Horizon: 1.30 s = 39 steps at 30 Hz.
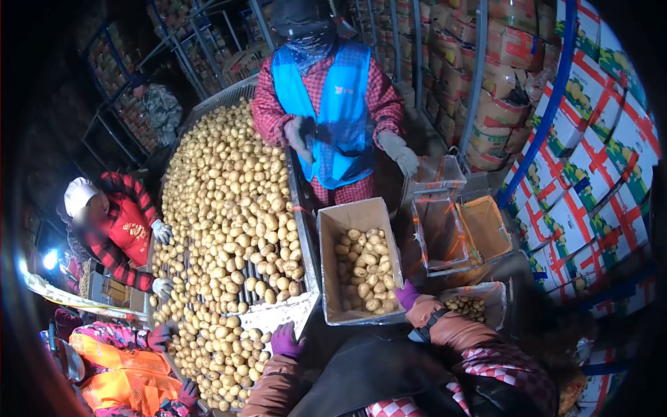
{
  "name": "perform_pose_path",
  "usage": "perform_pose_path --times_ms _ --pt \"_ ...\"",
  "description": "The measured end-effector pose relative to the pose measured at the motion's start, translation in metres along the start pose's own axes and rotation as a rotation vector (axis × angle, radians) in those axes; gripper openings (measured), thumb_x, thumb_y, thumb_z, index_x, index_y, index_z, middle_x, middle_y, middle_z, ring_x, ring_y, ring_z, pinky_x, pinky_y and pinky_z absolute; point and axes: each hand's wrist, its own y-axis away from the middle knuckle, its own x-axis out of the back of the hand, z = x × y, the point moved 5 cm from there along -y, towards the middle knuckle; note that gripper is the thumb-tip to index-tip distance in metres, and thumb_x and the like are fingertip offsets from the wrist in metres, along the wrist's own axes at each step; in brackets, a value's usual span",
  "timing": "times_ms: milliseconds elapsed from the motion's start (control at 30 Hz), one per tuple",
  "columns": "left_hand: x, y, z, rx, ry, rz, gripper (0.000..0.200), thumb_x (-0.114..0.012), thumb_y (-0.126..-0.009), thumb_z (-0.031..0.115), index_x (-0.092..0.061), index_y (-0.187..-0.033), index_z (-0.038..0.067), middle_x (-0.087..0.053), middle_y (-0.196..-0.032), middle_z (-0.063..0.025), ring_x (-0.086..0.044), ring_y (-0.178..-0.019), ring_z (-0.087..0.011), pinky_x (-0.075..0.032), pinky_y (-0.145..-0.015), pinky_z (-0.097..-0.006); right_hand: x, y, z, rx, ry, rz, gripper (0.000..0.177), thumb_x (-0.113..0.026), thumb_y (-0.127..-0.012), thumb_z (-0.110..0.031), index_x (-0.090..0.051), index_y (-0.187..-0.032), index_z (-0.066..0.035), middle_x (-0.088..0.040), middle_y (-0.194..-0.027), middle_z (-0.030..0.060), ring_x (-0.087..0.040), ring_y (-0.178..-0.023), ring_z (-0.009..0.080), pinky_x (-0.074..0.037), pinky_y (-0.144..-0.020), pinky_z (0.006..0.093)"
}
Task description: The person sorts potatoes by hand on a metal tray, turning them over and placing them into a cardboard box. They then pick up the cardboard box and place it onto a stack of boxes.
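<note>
Far L, co-worker's orange vest (pixel 128 375), gloved hands nr the potatoes (pixel 229 181) spread over sorting table (pixel 288 311). L hand (pixel 286 342), purple glove, was at table's white end, fingers apart. Cardboard box (pixel 331 257) stood just beside table, part-full w/ boxed potatoes (pixel 368 267). R hand (pixel 407 295), also purple-gloved, was at box's R wall; couldn't tell if clamped. Printed cartons (pixel 577 208) were stacked far R.

Red-and-white cartons (pixel 571 221) stand stacked behind a blue post (pixel 554 101); a lamp (pixel 51 258) glows far left.
</note>
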Motion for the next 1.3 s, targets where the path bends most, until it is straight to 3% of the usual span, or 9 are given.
perform_pose_path --times_ms 67,167,700,800,933,1000,1067,1167,1300 --pt "-0.002 0.000 -0.002 -0.013 -0.005 0.005 0.074 -0.080 -0.062 0.036 -0.051 -0.126 0.012 -0.059 -0.120 -0.0109 -0.051 -0.116 -0.0350 -0.038 -0.098 -0.0478 -0.003 -0.006 0.005 0.034 -0.139 -0.017 0.045 -0.067 -0.083 -0.041 -0.055 -0.117 -0.013 -0.063 -0.096 0.0167 -0.061 -0.082 0.0321 -0.052 -0.070 0.0445" --pt "-0.002 0.000 -0.001 -0.027 -0.012 0.030 0.074 -0.080 -0.062 0.036 -0.052 -0.126 0.012 -0.059 -0.119 -0.0110 -0.052 -0.115 -0.0352 -0.039 -0.097 -0.0476 -0.005 -0.003 0.004 0.015 -0.143 -0.039 0.031 -0.055 -0.091 -0.027 -0.056 -0.118 -0.012 -0.062 -0.098 0.0201 -0.061 -0.085 0.0350 -0.050 -0.073 0.0437" --pt "-0.003 0.004 -0.002 -0.030 -0.041 0.054 0.073 -0.079 -0.062 0.036 -0.052 -0.125 0.010 -0.060 -0.119 -0.0120 -0.053 -0.113 -0.0349 -0.040 -0.096 -0.0472 0.009 0.022 -0.039 0.046 0.174 -0.051 0.032 -0.054 -0.092 -0.025 -0.055 -0.121 -0.011 -0.061 -0.102 0.0198 -0.060 -0.091 0.0343 -0.050 -0.077 0.0427" --pt "-0.005 -0.001 -0.003 -0.026 0.029 -0.031 0.070 -0.078 -0.065 0.036 -0.052 -0.123 0.008 -0.060 -0.117 -0.0136 -0.054 -0.110 -0.0364 -0.041 -0.095 -0.0468 0.015 0.031 -0.050 0.085 0.283 -0.040 0.032 -0.053 -0.092 -0.024 -0.055 -0.121 -0.011 -0.061 -0.103 0.0198 -0.060 -0.091 0.0342 -0.050 -0.077 0.0425" --pt "0.003 -0.004 0.002 -0.064 0.091 -0.057 0.058 -0.073 -0.072 0.035 -0.053 -0.119 0.007 -0.060 -0.105 -0.0148 -0.056 -0.097 -0.0354 -0.043 -0.085 -0.0462 0.018 0.043 -0.090 0.311 0.497 -0.057 0.033 -0.053 -0.092 -0.024 -0.055 -0.122 -0.011 -0.061 -0.104 0.0197 -0.060 -0.093 0.0340 -0.050 -0.078 0.0423" --pt "0.009 0.001 0.006 -0.063 0.121 0.029 0.054 -0.070 -0.073 0.035 -0.054 -0.117 0.010 -0.060 -0.102 -0.0139 -0.055 -0.095 -0.0338 -0.043 -0.082 -0.0454 0.015 0.047 -0.110 0.461 0.613 -0.077 0.033 -0.053 -0.092 -0.024 -0.054 -0.122 -0.011 -0.061 -0.105 0.0197 -0.060 -0.093 0.0339 -0.050 -0.079 0.0421" --pt "0.019 0.008 0.011 -0.057 0.157 0.169 0.053 -0.071 -0.071 0.030 -0.055 -0.116 0.008 -0.059 -0.106 -0.0144 -0.054 -0.100 -0.0347 -0.042 -0.088 -0.0443 0.007 0.049 -0.135 0.606 0.705 -0.116 0.033 -0.052 -0.092 -0.023 -0.054 -0.123 -0.010 -0.061 -0.105 0.0196 -0.060 -0.094 0.0338 -0.050 -0.079 0.0420" --pt "0.006 0.001 0.005 -0.029 0.154 0.179 0.060 -0.075 -0.060 0.028 -0.054 -0.114 0.011 -0.060 -0.103 -0.0097 -0.057 -0.096 -0.0323 -0.045 -0.080 -0.0451 -0.019 0.059 -0.169 0.797 0.848 -0.193 0.033 -0.052 -0.092 -0.023 -0.054 -0.123 -0.010 -0.061 -0.106 0.0196 -0.059 -0.095 0.0337 -0.050 -0.080 0.0418" --pt "0.007 0.008 0.005 0.134 0.120 0.046 0.069 -0.077 -0.065 0.035 -0.051 -0.125 0.011 -0.057 -0.115 -0.0094 -0.052 -0.112 -0.0328 -0.041 -0.093 -0.0443 -0.045 0.078 -0.188 1.006 1.048 -0.307 0.034 -0.052 -0.092 -0.022 -0.054 -0.124 -0.010 -0.060 -0.107 0.0195 -0.059 -0.096 0.0335 -0.049 -0.081 0.0416"
